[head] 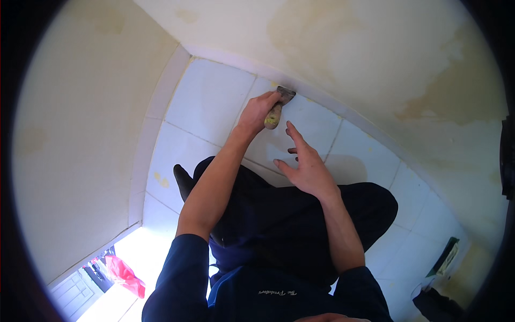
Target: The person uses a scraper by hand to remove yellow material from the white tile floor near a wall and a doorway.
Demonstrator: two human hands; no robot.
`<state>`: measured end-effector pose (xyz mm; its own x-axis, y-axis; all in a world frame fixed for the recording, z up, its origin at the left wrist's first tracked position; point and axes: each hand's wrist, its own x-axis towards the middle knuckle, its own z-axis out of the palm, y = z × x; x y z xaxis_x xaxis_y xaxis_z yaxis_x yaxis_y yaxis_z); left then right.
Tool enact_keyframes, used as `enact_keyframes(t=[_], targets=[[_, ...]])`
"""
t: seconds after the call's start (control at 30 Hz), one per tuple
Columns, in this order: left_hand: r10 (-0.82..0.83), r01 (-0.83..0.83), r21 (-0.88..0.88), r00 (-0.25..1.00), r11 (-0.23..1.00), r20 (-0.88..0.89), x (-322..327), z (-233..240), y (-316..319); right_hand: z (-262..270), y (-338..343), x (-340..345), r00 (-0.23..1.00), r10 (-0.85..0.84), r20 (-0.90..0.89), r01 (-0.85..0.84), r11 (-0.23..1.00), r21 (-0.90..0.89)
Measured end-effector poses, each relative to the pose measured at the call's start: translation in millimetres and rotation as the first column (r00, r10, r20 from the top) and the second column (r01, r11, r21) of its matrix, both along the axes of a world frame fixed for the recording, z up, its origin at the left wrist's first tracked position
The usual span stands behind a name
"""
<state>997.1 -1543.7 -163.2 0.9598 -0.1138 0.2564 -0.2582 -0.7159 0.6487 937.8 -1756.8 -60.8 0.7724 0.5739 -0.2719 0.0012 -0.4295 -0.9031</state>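
Observation:
My left hand (257,112) grips a putty knife (272,117) with a worn handle that has yellowish smears on it. The knife's metal blade rests at the floor's edge, close to the baseboard (318,94) below the stained wall. To the right of the handle, my right hand (307,163) hovers over the floor tiles and my lap, its fingers spread and holding nothing. Pale floor tiles (209,92) with darker joints lie before me. Yellowish residue (310,100) dots the tile edge along the baseboard.
Walls with brownish patches (454,84) meet in a corner ahead, left of the knife. A pink plastic bag (124,275) lies by an opening at lower left. At lower right are a green object (444,255) and a black object (436,304) near the wall.

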Motion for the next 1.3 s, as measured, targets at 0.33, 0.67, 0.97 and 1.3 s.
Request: enact_keyframes(t=[0.33, 0.67, 0.97, 1.3], targets=[[-0.035, 0.036, 0.021, 0.999, 0.999, -0.039, 1, 2, -8, -15, -6, -4, 0.992, 0.042, 0.115, -0.029, 0.993, -0.112], [-0.006, 0.01, 0.069, 0.999, 0.998, -0.052, -1, 13, -29, -9, -6, -1, 0.996, -0.021, 0.084, 0.019, 1.0, 0.022], [-0.297, 0.327, 0.099, 0.926, 0.94, -0.235, -13, 37, -65, 3, -19, -2, 0.958, -0.086, 0.275, 0.171, 0.938, -0.301], [-0.369, 0.377, 0.064, 0.923, 0.924, -0.112, -25, 32, -85, 4, -43, 19, 0.949, -0.205, 0.239, 0.304, 0.798, -0.521]])
